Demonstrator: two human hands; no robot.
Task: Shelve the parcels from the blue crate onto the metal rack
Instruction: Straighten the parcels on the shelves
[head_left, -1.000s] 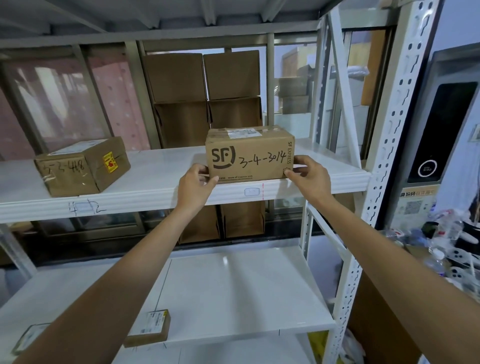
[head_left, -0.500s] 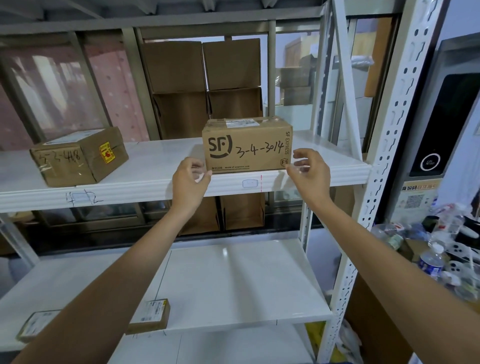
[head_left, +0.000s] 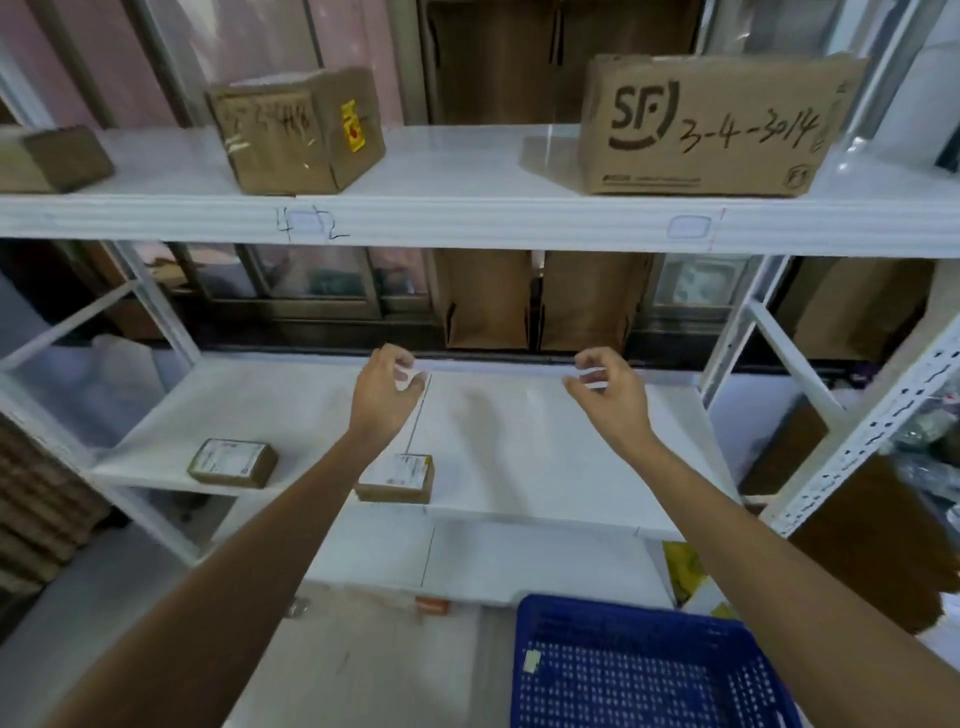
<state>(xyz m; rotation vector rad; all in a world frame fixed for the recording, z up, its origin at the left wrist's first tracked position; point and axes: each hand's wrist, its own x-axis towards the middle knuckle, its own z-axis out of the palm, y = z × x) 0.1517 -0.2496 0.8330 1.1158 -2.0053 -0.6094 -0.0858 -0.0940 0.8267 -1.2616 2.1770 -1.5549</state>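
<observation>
Five parcels on rack: three upper shelf (head_left: 711, 124) (head_left: 298, 130) (head_left: 52, 158), two lower (head_left: 232, 462) (head_left: 397, 478). One blue crate (head_left: 639, 670). Two hands (head_left: 384, 395) (head_left: 608, 395).

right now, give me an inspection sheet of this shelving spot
Surface: white metal rack, upper and middle shelves in view.
Job's things: SF box marked 3-4-3014 and a taped box on the upper shelf; two small labelled parcels on the middle shelf; blue crate on the floor, looks almost empty.
Clutter: brown box at far left.
Grippers: left hand and right hand empty, fingers curled.
Cables: nothing seen.
Surroundings: cartons behind the rack.
</observation>
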